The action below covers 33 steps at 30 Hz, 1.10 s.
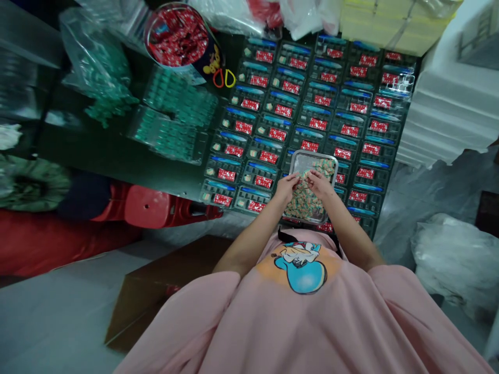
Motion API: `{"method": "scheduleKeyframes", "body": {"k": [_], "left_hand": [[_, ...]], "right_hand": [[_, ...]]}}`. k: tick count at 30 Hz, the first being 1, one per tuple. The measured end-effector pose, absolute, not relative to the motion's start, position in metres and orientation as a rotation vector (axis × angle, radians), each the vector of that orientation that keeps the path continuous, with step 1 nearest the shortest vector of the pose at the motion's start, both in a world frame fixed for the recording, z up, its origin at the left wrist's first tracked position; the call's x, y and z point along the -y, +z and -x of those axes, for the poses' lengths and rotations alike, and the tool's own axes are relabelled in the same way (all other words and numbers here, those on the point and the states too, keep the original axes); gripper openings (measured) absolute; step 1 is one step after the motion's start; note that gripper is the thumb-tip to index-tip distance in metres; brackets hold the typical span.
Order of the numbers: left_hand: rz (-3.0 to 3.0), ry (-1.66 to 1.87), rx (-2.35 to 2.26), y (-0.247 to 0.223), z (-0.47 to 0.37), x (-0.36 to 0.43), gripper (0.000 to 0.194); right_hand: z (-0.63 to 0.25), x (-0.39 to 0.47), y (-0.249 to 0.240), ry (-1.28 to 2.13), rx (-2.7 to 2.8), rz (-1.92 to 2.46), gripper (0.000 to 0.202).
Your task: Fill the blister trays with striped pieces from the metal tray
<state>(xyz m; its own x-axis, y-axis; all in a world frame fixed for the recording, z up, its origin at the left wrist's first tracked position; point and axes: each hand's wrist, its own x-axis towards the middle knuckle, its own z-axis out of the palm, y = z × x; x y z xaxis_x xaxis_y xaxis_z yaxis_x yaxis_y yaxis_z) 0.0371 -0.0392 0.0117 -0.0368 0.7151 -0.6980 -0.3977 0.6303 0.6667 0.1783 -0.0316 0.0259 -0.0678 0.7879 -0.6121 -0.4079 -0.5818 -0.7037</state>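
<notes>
A metal tray [334, 179] rests over the near part of the packed rows, heaped with small beige-and-green blocks [304, 202]. Over the heap, my left hand [288, 187] has its fingers drawn together at the tray's left side. My right hand [318, 184] is pinched close beside it, towards the right rim. The fingertips almost meet, and whatever they hold is too small to make out. Around the tray lie rows of clear plastic trays [268, 132], each with a blue pen and a red patterned packet. Those in the left columns also hold a small block.
A tub [212, 57] of red packets stands at the back, with red-and-yellow-handled scissors [224, 78] beside it. Green pieces fill clear trays [167, 132] and a bag [97, 57]. White containers [448, 119] are stacked right. A red stool [147, 206] and cardboard box [156, 285] sit lower left.
</notes>
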Motion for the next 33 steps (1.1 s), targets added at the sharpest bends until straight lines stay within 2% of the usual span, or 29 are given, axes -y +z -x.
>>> {"method": "scheduleKeyframes", "body": {"k": [7,12,21,28,33], "left_hand": [[-0.307,1.029,-1.329,0.024,-0.044,0.051,0.030],[-0.417,1.028,-1.339,0.027,-0.043,0.062,0.038],[-0.239,1.015,-1.357,0.027,-0.025,0.064,0.030],[-0.403,1.061,-1.431,0.031,-0.022,0.065,0.039],[-0.621,1.035,-1.463,0.031,-0.024,0.068,0.034]], "right_hand": [[-0.167,0.044,0.030,1.669,0.394,1.446,0.045],[-0.164,0.052,0.026,1.574,0.536,1.480,0.041],[-0.158,0.058,0.030,1.419,0.684,1.505,0.038],[-0.163,0.062,0.035,1.539,0.814,1.449,0.035],[-0.156,0.064,0.036,1.580,0.905,1.405,0.034]]}}
